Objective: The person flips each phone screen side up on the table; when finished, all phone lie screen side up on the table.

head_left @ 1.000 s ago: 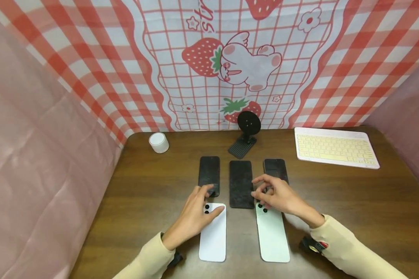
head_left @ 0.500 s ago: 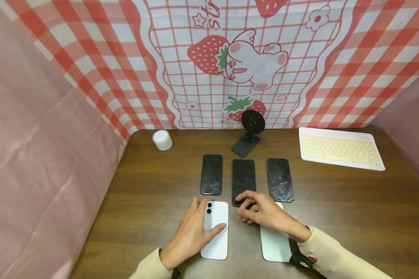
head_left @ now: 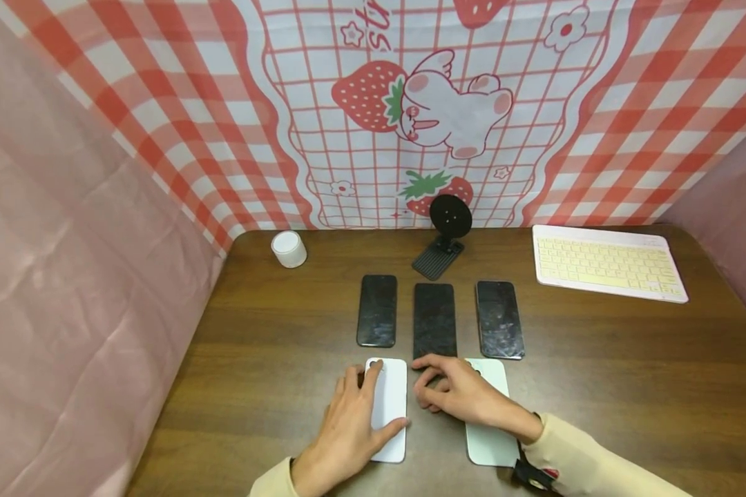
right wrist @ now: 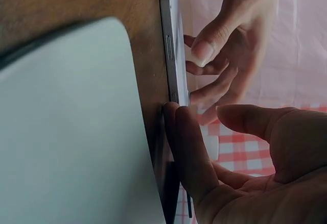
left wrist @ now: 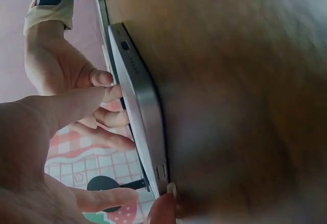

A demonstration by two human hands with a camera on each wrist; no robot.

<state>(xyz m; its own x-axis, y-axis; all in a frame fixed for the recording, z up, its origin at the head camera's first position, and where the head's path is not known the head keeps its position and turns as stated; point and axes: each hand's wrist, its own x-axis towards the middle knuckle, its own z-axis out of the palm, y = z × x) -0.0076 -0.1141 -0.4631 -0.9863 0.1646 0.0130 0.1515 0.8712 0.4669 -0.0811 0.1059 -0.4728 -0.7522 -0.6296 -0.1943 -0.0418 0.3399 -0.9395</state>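
A white phone point(head_left: 393, 404) lies camera side up on the table in front of me. My left hand point(head_left: 348, 421) spreads over it, one fingertip at its left side and the index by the lenses. The thumb hovers close above the phone's back in the right wrist view. My right hand point(head_left: 454, 390) reaches in from the right, two fairly straight fingers point(right wrist: 191, 142) at the white phone's side edge, its thumb held apart from it. Under the right wrist lies a pale green phone point(head_left: 492, 449), partly covered. Behind the hands, the middle black phone point(head_left: 434, 321) lies with its lower end overlapped.
Two more black phones lie at the left point(head_left: 376, 310) and right point(head_left: 500, 319) of the middle one. At the back of the table point(head_left: 273, 317) stand a white cylinder point(head_left: 289, 250) and a black folding stand point(head_left: 450, 219). A pale yellow keyboard point(head_left: 608, 264) lies back right.
My right hand has moved left and toward me, from beside the middle black phone to the white phone's edge. My left index has come onto the white phone's camera corner; the view shifted slightly.
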